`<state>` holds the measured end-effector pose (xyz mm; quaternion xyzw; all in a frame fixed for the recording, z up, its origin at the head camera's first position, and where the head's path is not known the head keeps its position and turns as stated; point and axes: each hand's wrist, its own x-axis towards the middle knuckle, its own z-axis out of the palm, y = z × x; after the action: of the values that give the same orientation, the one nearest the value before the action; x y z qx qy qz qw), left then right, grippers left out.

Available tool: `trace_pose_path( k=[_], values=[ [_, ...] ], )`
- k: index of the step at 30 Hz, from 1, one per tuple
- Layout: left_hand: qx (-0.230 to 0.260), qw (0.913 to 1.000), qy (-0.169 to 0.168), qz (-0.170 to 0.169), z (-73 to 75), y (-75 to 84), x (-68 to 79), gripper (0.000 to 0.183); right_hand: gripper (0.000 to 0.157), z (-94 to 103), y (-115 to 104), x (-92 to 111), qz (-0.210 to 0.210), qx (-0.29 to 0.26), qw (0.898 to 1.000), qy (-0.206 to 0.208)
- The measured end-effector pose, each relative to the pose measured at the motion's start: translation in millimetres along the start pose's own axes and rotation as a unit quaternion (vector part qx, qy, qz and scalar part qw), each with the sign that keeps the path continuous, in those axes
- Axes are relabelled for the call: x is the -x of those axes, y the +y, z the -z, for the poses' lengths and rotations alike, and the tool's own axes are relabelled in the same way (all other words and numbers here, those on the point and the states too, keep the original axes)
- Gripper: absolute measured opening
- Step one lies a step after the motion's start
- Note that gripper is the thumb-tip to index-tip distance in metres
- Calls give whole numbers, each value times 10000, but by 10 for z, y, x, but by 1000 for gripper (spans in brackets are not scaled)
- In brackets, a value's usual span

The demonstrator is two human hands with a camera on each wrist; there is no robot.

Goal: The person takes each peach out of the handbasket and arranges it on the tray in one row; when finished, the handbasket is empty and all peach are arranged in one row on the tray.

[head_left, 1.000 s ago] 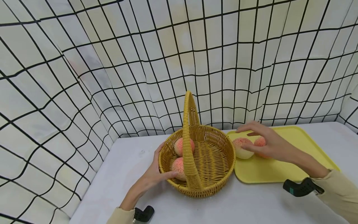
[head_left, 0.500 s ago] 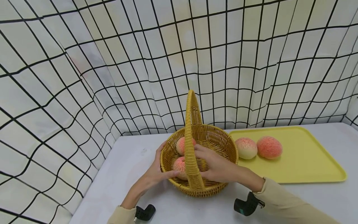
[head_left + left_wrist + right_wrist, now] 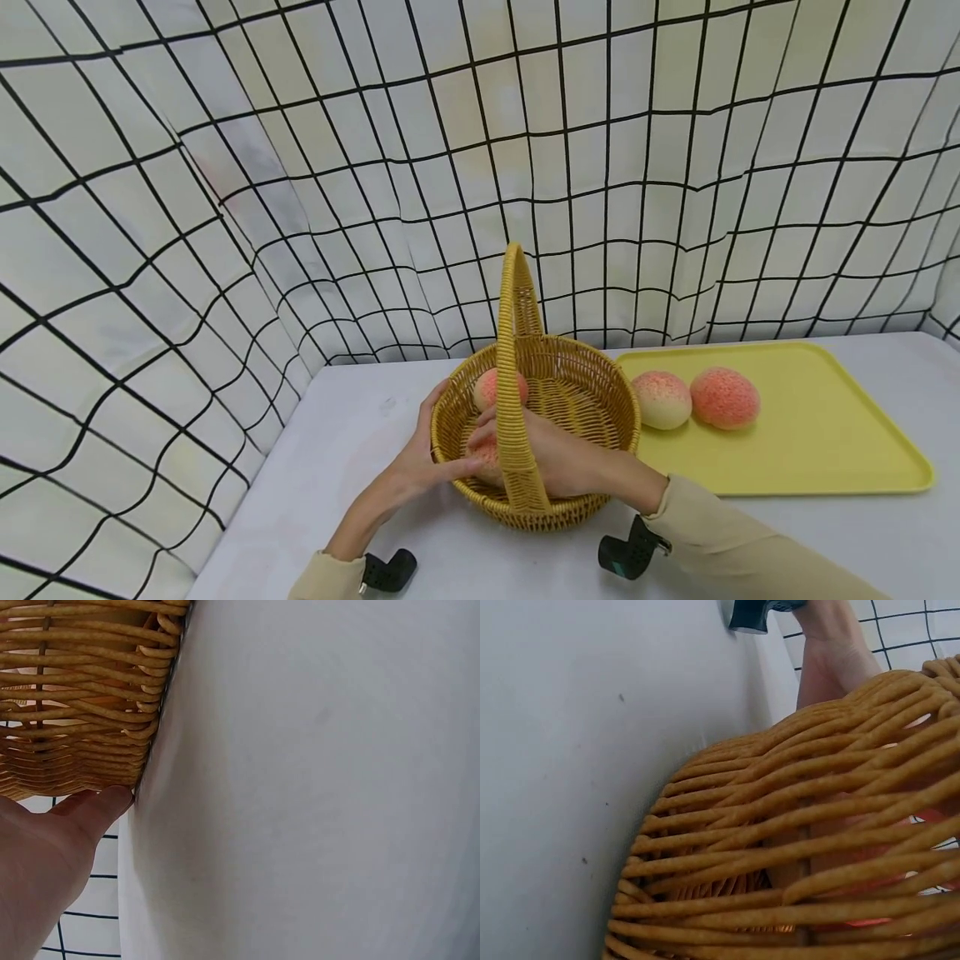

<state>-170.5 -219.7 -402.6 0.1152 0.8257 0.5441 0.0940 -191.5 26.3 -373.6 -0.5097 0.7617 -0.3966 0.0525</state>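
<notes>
A round wicker basket (image 3: 551,514) with a tall arched handle stands on the white table. My left hand (image 3: 412,467) holds its left side, thumb across the front rim; the left wrist view shows fingers (image 3: 97,812) at the basket's lower wall. Two pink-and-cream peaches lie inside, left of the handle. The farther peach (image 3: 489,390) is untouched. My right hand (image 3: 562,454) reaches in behind the handle and grips the nearer peach (image 3: 489,457), its fingers curled over the top. The handle hides part of this hand. Only the woven wall (image 3: 795,840) fills the right wrist view's foreground.
A yellow tray (image 3: 817,442) lies to the right, its left edge close to the basket. On it rest a paler peach (image 3: 662,400) and a redder peach (image 3: 725,398), side by side. Black netting (image 3: 600,208) over white cloth rises behind and left of the table (image 3: 330,433).
My right hand has moved left from over the tray's peaches into the basket, then onto the nearer peach there. The left hand keeps its hold on the basket.
</notes>
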Motion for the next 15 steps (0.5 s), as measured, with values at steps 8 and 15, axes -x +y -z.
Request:
trace_pose_path(
  k=[8,15],
  values=[
    [44,10000,37,-10,15,-10,1,124,27,-42,11,-38,21,439,9988,-233],
    [103,9999,1,27,-1,-14,-12,123,22,-33,21,-21,155,519,9985,-30]
  ],
)
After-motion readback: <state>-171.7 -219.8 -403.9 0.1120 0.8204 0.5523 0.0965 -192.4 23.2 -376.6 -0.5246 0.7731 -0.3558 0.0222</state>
